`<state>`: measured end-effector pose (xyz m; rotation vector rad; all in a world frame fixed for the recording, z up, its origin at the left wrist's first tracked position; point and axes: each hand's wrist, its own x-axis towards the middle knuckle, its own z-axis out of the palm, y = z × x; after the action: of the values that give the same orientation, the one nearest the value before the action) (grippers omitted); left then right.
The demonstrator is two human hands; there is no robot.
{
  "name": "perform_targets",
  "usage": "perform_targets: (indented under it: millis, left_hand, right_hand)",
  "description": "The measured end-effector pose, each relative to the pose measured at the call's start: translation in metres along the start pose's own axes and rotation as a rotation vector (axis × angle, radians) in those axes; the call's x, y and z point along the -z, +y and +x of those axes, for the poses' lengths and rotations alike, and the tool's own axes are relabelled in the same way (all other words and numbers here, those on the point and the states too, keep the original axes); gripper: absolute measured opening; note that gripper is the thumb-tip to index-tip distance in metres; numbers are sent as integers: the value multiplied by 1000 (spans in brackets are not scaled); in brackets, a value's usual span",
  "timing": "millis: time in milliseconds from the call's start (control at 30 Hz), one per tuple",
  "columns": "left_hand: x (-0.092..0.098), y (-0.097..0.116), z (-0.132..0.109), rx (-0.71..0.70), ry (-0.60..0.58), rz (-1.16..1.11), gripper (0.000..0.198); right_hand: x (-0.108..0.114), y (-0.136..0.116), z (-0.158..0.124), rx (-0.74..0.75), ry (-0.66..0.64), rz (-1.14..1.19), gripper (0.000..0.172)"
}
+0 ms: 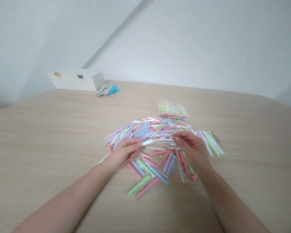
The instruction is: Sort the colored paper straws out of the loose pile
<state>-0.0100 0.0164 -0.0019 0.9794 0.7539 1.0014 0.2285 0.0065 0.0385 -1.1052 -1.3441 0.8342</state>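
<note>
My left hand (pixel 126 149) pinches a slim white stick (pixel 147 142) between thumb and fingertips, its thinner end pointing right. My right hand (pixel 192 145) is closed in a pinch near that thinner end. What lies between its fingertips is too blurred to make out. Below and behind both hands spreads a loose pile of slim plastic sticks (pixel 142 132) in white, purple, blue, green and coral. Closer to me, thicker coloured pieces, among them a green one (pixel 138 185) and a pink one (pixel 147 188), lie at various angles.
Behind the pile sits a stack of clear packs (pixel 173 110) with pink and green print. A white box (pixel 74 80) stands at the back left, with a crumpled grey and blue item (pixel 108 89) beside it. The wooden table (pixel 50 136) meets a pale wall.
</note>
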Motion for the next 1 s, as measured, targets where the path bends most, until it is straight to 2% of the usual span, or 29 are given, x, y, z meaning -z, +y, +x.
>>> perform_targets:
  millis: [167,700,1000]
  left_hand:
    - [-1,0,-1,-13,-58,26,18]
    - [-2,1,-1,20,-4,7,21]
    - [-3,1,-2,10,-10,21,21]
  right_hand:
    - [2,-2,-1,18,-11,-49,10]
    - [7,-4,-1,31,-101,-64,12]
    - [10,-3,-1,80,-85,-106,10]
